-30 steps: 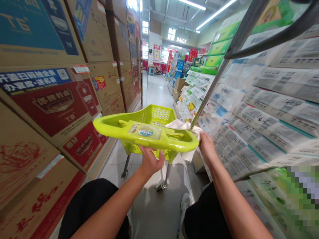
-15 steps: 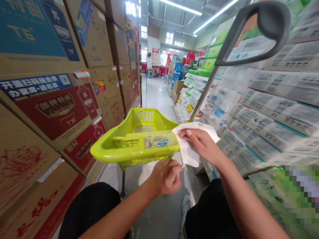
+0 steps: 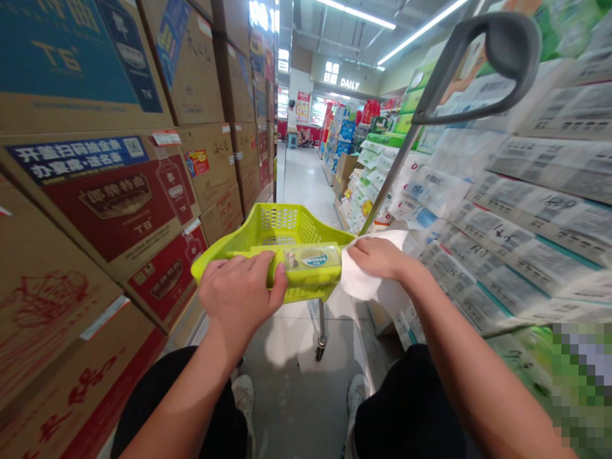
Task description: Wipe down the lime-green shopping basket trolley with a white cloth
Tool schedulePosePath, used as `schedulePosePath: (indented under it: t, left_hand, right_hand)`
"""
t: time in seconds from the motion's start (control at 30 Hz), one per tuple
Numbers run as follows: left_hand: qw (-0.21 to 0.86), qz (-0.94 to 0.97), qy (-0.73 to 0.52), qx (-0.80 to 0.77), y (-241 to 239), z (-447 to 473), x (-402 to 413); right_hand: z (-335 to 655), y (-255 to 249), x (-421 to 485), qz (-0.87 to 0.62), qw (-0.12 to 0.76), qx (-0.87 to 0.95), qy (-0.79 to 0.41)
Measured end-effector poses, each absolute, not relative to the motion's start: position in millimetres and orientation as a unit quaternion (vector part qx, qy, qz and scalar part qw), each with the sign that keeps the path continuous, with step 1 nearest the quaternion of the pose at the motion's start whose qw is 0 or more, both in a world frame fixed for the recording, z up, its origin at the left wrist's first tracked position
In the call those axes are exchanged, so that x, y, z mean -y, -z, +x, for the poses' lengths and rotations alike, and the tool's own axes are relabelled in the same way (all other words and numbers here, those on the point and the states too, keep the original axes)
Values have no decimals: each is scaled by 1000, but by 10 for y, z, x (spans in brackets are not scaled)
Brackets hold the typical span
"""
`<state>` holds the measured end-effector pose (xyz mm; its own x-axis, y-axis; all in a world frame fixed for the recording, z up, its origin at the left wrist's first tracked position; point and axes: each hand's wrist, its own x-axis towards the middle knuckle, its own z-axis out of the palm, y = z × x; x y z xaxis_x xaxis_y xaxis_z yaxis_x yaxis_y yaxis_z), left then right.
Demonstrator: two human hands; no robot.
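A lime-green plastic shopping basket [image 3: 310, 224] with perforated walls lies before me, its near rim towards my knees. My left hand [image 3: 241, 287] is wrapped over the left part of that rim. At the rim's right end, my right hand [image 3: 377, 256] grips a white cloth [image 3: 358, 280], pressing it against the green plastic; the fingertips are partly hidden. Between the hands sits a clear-covered label [image 3: 313, 257] on the rim. A metal pole [image 3: 389, 175] with a grey loop handle [image 3: 521, 83] rises on the basket's right side. Below the basket a caster wheel [image 3: 321, 347] touches the floor.
Stacked cardboard cartons [image 3: 115, 197] form a wall close on the left. White tissue packs [image 3: 516, 236] are piled high on the right. A tiled aisle [image 3: 306, 175] runs ahead between them. My shoes [image 3: 243, 398] rest on the floor below.
My left hand has moved from a loose curl below the basket onto its rim, at left. The basket has turned slightly. My right hand keeps the cloth at the rim's right end.
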<state>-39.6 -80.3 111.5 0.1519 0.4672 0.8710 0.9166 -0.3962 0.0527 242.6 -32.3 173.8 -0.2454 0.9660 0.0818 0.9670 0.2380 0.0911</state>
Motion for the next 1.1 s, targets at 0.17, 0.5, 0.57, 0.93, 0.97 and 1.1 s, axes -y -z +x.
schedulePosePath:
  t: [0.17, 0.5, 0.57, 0.93, 0.97, 1.1]
  left_hand:
    - [268, -689, 457, 495, -1084, -432, 676]
    - [277, -693, 460, 482, -1050, -385, 495]
    - [282, -697, 457, 476, -1052, -365, 473]
    - [318, -708, 450, 443, -1041, -259, 332]
    - [323, -707, 448, 442, -1041, -254, 333]
    - [337, -703, 454, 430, -1039, -265, 351]
  right_hand:
    - [2359, -1698, 309, -606, 16, 792, 73]
    - [2478, -968, 585, -538, 323, 734, 262]
    - [2496, -872, 607, -519, 370, 726, 259]
    - [2490, -1452, 523, -678, 113, 703, 181]
    - [2491, -1548, 499, -681, 73, 712, 157]
    - [2491, -1843, 336, -655, -21, 755, 14]
